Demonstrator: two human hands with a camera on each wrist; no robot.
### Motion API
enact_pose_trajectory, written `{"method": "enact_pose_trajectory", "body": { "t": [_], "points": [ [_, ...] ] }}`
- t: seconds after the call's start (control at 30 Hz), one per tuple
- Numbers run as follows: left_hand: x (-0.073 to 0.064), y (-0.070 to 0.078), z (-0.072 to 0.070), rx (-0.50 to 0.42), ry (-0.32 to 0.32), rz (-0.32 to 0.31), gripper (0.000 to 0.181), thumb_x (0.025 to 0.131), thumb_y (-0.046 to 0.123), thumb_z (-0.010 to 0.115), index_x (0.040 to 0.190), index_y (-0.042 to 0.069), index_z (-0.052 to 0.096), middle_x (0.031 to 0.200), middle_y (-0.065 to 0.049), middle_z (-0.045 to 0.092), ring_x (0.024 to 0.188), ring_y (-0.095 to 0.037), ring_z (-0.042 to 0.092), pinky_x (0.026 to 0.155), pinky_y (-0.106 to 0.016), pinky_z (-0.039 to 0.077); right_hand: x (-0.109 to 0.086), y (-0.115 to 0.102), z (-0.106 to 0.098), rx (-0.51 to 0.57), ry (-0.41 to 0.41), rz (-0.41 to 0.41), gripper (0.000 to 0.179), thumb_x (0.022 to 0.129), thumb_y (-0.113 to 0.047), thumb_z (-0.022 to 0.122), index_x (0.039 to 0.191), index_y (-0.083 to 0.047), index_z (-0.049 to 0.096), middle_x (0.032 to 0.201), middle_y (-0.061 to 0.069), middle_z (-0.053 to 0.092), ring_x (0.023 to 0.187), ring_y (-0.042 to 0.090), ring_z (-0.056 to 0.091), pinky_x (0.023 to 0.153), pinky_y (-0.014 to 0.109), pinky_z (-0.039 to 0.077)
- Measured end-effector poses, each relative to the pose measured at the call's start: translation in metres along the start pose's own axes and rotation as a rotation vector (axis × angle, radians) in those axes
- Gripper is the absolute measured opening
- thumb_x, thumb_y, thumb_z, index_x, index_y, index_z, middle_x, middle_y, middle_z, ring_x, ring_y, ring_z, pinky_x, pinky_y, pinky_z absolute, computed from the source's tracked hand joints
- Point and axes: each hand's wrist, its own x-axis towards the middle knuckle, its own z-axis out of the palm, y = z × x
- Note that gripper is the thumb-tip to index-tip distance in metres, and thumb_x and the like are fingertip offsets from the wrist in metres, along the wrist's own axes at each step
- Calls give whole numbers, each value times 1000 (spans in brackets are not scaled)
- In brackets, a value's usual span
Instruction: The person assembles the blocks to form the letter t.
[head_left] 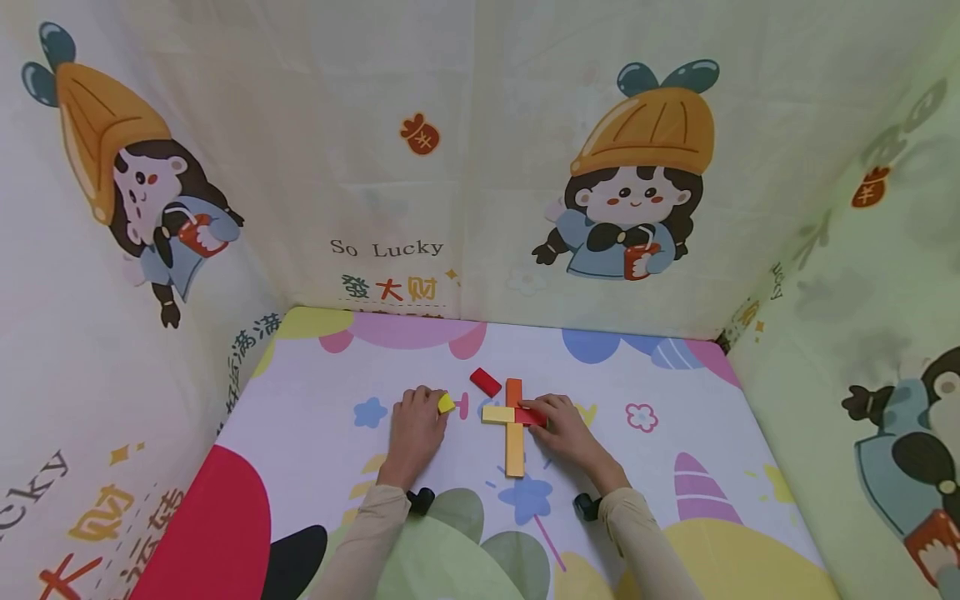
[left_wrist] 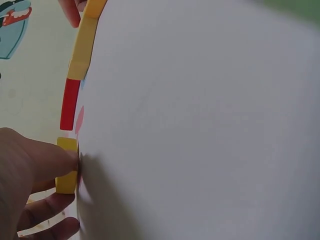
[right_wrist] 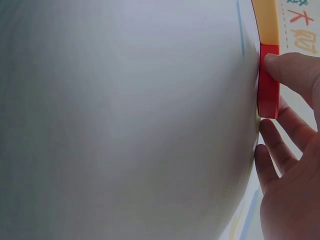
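My left hand (head_left: 417, 425) pinches a yellow block (left_wrist: 66, 186) between thumb and fingers, low over the tabletop. To its right, blocks lie in a cross: an orange block (head_left: 513, 392) at the far end, a pale yellow block (head_left: 497, 414) on the left, a tan block (head_left: 514, 454) toward me and a red block (right_wrist: 268, 95) on the right. My right hand (head_left: 567, 427) grips that red block with its thumb on the near side, its inner end against the cross. Another red block (head_left: 486, 382) lies loose and slanted between the left hand and the orange block.
The white tabletop (head_left: 585, 358) carries printed stars, flowers and coloured shapes. Pale cloth walls with cartoon figures (head_left: 637, 175) stand behind and on both sides. A small black camera (head_left: 421, 501) sits at the left wrist, another (head_left: 587, 507) at the right.
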Motion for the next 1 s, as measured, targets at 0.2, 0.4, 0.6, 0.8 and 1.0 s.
{"method": "enact_pose_trajectory", "body": {
  "t": [0.2,0.4,0.6,0.8,1.0],
  "points": [
    [-10,3,-1,-22,-8,35,41,92,25,81,129,10,71,115,-11,68,109,-32,61,89,-51,53,0,-1,0,-3,3,-3,53,93,-15,77,144,-22,63,133,10,64,130,32,52,107,54,51],
    [-19,11,-4,-27,3,82,39,90,27,83,125,12,72,113,-10,67,106,-31,61,90,-50,53,0,-1,0,6,-7,8,53,93,-15,77,144,-21,63,133,11,64,131,32,51,108,54,50],
    [-28,17,-1,-47,-14,130,41,88,31,85,125,15,72,112,-4,66,106,-26,59,91,-47,52,0,-1,0,8,-9,19,53,94,-14,76,144,-22,63,133,11,64,131,32,51,108,54,50],
    [-38,25,-4,-72,-32,201,44,86,34,86,125,18,72,112,1,67,104,-19,59,89,-41,51,0,-1,0,9,-1,21,53,93,-14,77,144,-22,63,134,10,64,132,32,50,108,54,50],
    [-48,32,-6,-106,-48,264,45,84,34,88,123,21,72,110,4,67,102,-15,59,87,-38,51,0,0,0,26,-23,36,53,94,-17,76,145,-22,62,135,10,63,134,33,49,110,53,49]
  ]
}}
